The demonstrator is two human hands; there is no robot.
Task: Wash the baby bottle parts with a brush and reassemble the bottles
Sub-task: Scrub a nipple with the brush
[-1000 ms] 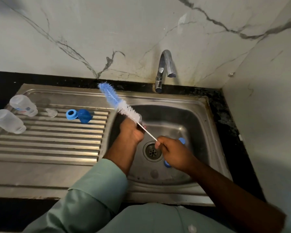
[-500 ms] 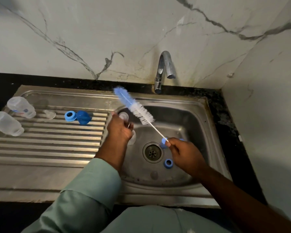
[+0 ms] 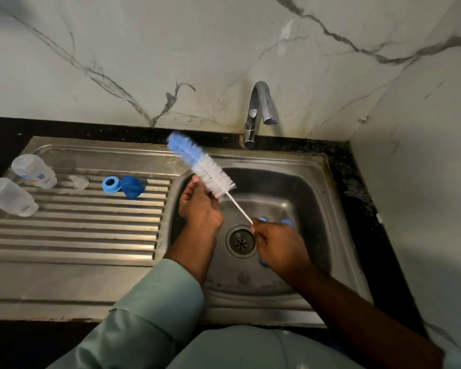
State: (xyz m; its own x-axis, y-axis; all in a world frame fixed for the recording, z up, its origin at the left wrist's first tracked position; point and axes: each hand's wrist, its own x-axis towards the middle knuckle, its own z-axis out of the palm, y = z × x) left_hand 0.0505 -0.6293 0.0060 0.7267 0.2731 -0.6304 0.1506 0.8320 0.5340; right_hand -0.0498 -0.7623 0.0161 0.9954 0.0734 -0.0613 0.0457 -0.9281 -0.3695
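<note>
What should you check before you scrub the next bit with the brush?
1. Brush held firmly: ok, the right hand pinches the thin handle end.
2. A part ready in the left hand: cannot tell, the fingers curl beside the bristles but whatever they hold is hidden.
3. Tap running for rinsing: not ok, no water shows.
4. Parts left in the sink: ok, blue pieces peek out near the drain.
5. Two clear bottles safely aside: ok, they lie on the draining board.
6. Blue ring and blue cap aside: ok, both on the board.
</note>
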